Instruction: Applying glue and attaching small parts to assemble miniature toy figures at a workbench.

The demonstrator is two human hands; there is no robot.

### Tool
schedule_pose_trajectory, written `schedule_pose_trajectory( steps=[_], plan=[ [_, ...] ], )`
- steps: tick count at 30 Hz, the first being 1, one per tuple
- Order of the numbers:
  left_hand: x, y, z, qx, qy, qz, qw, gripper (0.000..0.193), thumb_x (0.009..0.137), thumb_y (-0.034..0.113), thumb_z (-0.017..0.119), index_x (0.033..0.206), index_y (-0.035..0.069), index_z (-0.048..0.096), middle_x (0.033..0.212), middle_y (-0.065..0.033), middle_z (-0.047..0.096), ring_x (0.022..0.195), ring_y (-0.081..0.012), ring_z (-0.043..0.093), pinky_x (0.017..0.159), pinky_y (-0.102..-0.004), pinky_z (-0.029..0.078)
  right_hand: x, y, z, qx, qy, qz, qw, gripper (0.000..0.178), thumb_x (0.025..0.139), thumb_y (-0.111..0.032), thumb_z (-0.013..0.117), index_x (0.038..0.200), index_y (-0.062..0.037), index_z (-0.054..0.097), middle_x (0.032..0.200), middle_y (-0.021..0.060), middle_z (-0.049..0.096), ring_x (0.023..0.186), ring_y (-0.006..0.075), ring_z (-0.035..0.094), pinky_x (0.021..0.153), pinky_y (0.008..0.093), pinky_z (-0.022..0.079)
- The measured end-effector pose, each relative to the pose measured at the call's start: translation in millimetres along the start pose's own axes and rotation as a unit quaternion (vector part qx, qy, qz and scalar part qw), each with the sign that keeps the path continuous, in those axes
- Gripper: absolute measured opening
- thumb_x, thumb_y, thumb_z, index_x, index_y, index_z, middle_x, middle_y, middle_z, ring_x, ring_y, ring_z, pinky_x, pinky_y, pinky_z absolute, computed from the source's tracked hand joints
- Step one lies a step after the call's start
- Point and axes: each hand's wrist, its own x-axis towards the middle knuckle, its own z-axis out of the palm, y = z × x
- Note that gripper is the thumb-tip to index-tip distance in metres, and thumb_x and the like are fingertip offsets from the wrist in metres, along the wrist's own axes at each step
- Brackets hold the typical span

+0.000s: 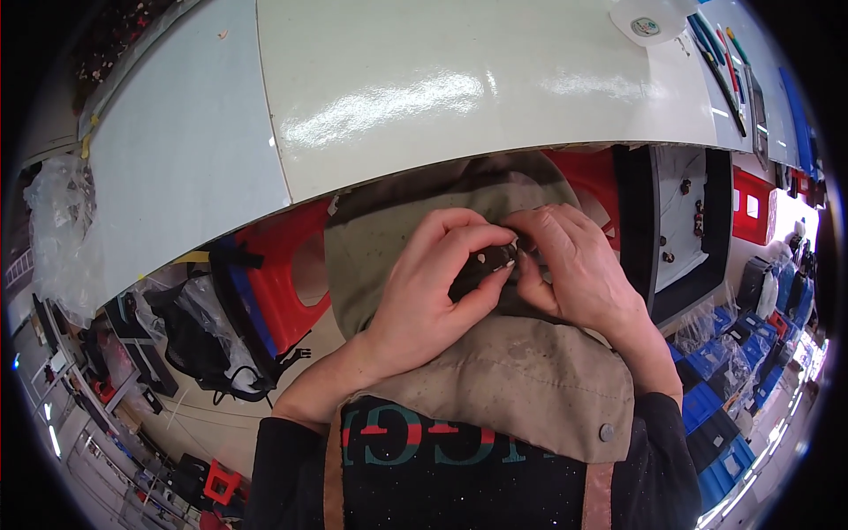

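Note:
My left hand (428, 278) is closed around a small dark brown object with pale spots (496, 259), held between thumb and fingers above my lap. Its exact kind is not clear, as the fingers cover much of it. My right hand (579, 265) meets its right end, with thumb and fingertips pinched there. Whether a tiny part sits in that pinch is hidden. Beneath both hands spreads the olive-brown apron (512, 358) that I wear.
A glossy pale worktable (495, 53) runs across the front. Right of my lap stands a black-rimmed tray (676, 252) with several small dark pieces. Red stools (281, 274), a black bag (190, 340), clear plastic bags (60, 234), hand tools (723, 66) and blue crates (707, 402) lie around.

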Motion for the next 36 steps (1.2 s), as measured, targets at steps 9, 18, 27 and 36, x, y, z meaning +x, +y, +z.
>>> schedule_pose_trajectory(
  steps=[9,18,27,36],
  plan=[
    [1,0,5,0.002,0.027,-0.003,1.0,0.028,0.075,0.005,0.067,0.102,0.006,0.059,0.103,-0.01,0.054,0.089,-0.0236,0.058,0.075,-0.0312,0.048,-1,-1,8,0.006,0.02,-0.003,1.0,0.027,0.068,-0.002,0.057,0.094,0.0007,0.053,0.079,0.014,0.056,0.075,0.0321,0.058,0.069,0.0405,0.046],
    [-1,-7,12,-0.077,0.037,-0.023,0.996,0.033,0.076,0.002,0.066,0.107,0.006,0.057,0.105,-0.0102,0.053,0.091,-0.0193,0.058,0.077,-0.0287,0.048,-4,1,4,0.03,0.054,-0.002,0.998,0.029,0.069,-0.002,0.06,0.097,-0.0007,0.053,0.08,0.0128,0.056,0.075,0.0317,0.057,0.069,0.04,0.046],
    [-3,-1,8,-0.431,-0.032,-0.227,0.873,0.037,0.088,0.002,0.056,0.124,0.0,0.046,0.111,-0.0021,0.047,0.095,-0.0064,0.05,0.082,-0.021,0.043,-3,2,0,0.045,0.058,-0.035,0.997,0.036,0.064,0.01,0.06,0.098,-0.0021,0.054,0.088,0.0119,0.059,0.079,0.0287,0.058,0.07,0.0367,0.048],
    [-3,-9,5,-0.383,-0.051,-0.226,0.894,0.036,0.088,0.001,0.055,0.124,0.002,0.051,0.113,-0.0012,0.043,0.093,-0.0046,0.046,0.081,-0.0185,0.041,-7,3,-1,0.138,0.046,0.004,0.989,0.029,0.069,0.005,0.065,0.094,-0.0025,0.053,0.096,0.0115,0.06,0.085,0.0253,0.06,0.074,0.0333,0.049]
  ],
)
